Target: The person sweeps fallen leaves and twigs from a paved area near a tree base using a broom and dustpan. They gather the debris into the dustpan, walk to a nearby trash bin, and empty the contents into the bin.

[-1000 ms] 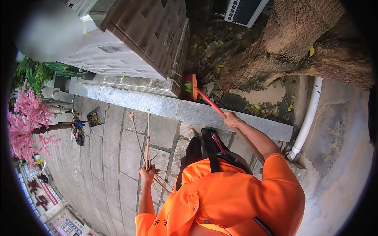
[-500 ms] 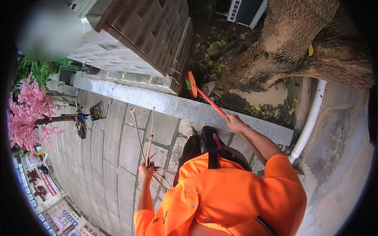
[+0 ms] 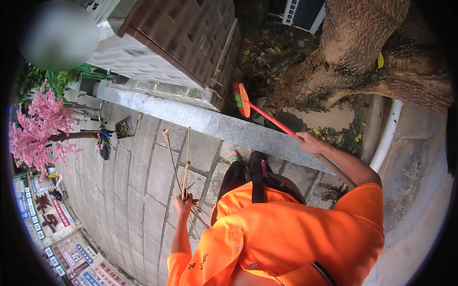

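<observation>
My right hand [image 3: 312, 142] is closed around the handle of a broom [image 3: 276, 123], partway along its red section. The handle's lower part runs back beneath my forearm. At the far end, the orange broom head [image 3: 244, 101] with green and red bristles is over the leaf-littered planting bed [image 3: 267, 64], beside the corner of a brick-patterned structure. My left hand [image 3: 182, 204] grips a bundle of dry sticks [image 3: 186, 174] above the paving. Several thin sticks reach forward past the fist, and others poke out behind it.
A pale stone kerb [image 3: 191, 117] separates the bed from the grey paving [image 3: 138, 190]. A thick tree trunk [image 3: 353, 52] and a white pipe [image 3: 387, 136] stand to the right. A grey louvred unit [image 3: 304, 14] lies beyond. At far left is a pink-blossomed tree [image 3: 45, 124].
My right hand and the broom have moved to the right, with the elbow farther out. The view has shifted slightly. My left hand still holds the sticks.
</observation>
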`<state>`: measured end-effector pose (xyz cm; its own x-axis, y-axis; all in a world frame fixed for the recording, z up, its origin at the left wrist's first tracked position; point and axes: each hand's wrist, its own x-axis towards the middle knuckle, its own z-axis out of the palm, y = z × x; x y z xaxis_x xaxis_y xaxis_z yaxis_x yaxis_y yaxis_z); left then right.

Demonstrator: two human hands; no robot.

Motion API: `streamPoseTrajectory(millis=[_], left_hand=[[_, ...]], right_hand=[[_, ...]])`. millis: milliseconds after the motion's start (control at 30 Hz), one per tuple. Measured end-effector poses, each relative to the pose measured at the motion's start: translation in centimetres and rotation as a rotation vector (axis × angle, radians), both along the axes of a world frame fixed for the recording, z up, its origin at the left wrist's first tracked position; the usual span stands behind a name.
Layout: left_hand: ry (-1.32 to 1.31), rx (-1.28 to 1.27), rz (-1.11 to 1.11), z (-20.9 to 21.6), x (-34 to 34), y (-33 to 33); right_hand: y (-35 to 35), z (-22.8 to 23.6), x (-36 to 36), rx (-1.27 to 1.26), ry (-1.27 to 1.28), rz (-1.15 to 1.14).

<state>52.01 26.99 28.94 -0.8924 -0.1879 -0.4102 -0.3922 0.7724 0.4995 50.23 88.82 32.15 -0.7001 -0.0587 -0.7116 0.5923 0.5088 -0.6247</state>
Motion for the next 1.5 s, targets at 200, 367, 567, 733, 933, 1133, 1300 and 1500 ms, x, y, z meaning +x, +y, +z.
streamPoseTrajectory(millis=[200,367,567,733,933,1133,1300,1500], left_hand=[[0.052,0.031,0.087,2.6,0.4,0.5],[0.069,-0.031,0.09,3.7,0.7,0.7],[0.09,-0.071,0.028,4.8,0.9,3.4],[0.076,-0.11,-0.002,6.2,0.0,3.6],[0.062,-0.063,0.101,3.2,1.0,1.4],[0.05,-0.071,0.031,2.5,1.8,2.1],[0.09,-0.027,0.035,4.4,0.1,2.6],[0.084,-0.027,0.064,7.8,-1.4,5.8]], right_hand=[[-3.0,-7.1,-4.9,-0.174,-0.033,-0.225],[-2.0,-3.5,-3.4,-0.094,0.096,-0.342],[-1.9,-2.3,-1.3,-0.181,-0.052,-0.115],[-3.6,-10.4,-3.0,-0.128,-0.028,-0.255],[-2.7,-4.0,1.0,-0.03,0.126,-0.317],[-2.1,-2.2,0.1,-0.131,-0.067,-0.036],[-3.1,-10.2,-5.3,-0.137,0.035,-0.355],[-0.2,-3.2,-3.8,-0.041,0.102,-0.385]])
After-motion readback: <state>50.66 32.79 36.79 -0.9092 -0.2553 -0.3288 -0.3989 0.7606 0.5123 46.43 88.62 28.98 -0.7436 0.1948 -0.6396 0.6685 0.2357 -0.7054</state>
